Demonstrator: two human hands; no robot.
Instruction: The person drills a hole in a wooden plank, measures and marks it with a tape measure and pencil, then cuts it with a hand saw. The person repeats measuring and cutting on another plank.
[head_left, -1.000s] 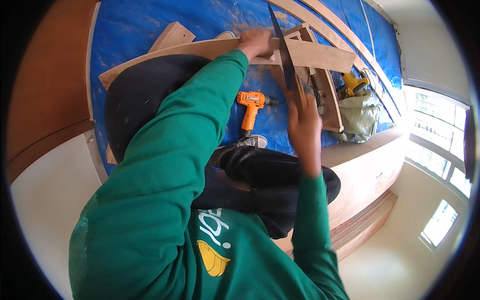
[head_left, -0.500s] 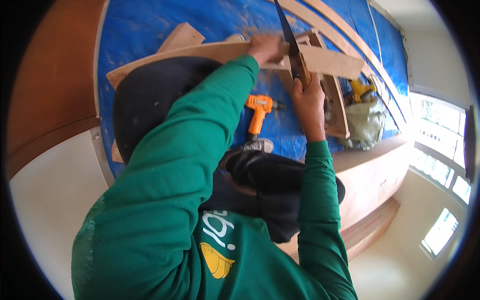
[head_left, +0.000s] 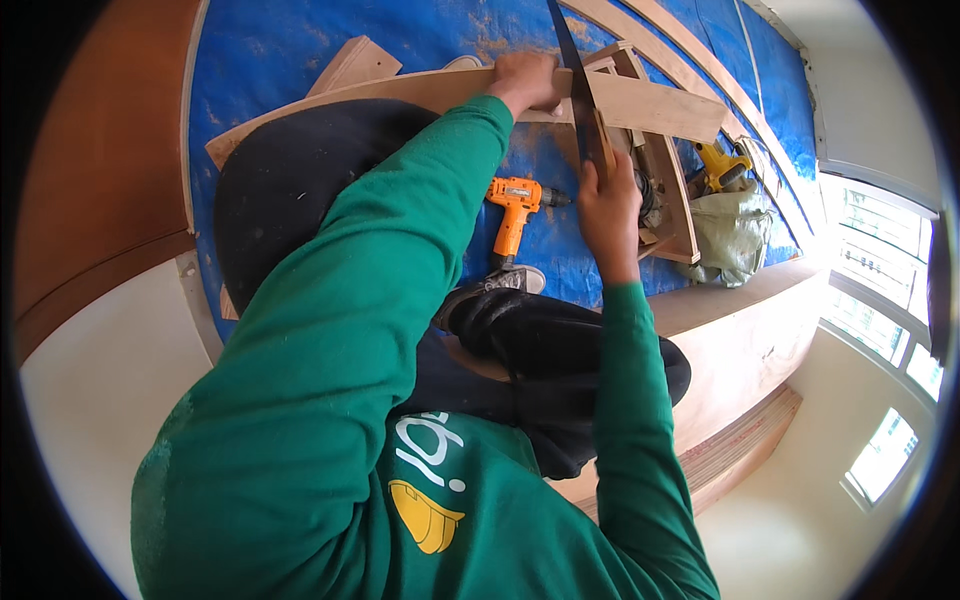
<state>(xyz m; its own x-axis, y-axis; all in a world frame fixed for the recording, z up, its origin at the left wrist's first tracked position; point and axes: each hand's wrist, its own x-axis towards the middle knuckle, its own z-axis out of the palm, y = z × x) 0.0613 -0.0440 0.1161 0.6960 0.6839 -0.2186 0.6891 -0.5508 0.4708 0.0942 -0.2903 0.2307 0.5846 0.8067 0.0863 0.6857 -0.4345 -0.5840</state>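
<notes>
A long plywood strip [head_left: 665, 108] lies crosswise in front of me, its left part over my raised dark-trousered knee. My left hand [head_left: 528, 82] is closed around it left of the saw, fingers curled over its far edge. Just right of that hand, a handsaw [head_left: 572, 60] stands across the strip, its dark blade pointing away from me. My right hand [head_left: 612, 215] is wrapped round the saw's handle, on the near side of the strip. Where the teeth meet the wood cannot be made out. An orange cordless drill [head_left: 515, 212] lies below the strip, between my hands and my shoe.
A wooden tray [head_left: 675, 190] with tools in it sits right of my right hand. Beyond it are a yellow power tool [head_left: 722, 165] and a pale green sack [head_left: 728, 238]. Long curved wood strips [head_left: 690, 60] and a wood block [head_left: 355, 65] rest on the blue tarp [head_left: 440, 30].
The right hand has drawn the saw slightly back toward me. My left hand stays on the plywood strip. The whole view has shifted a little.
</notes>
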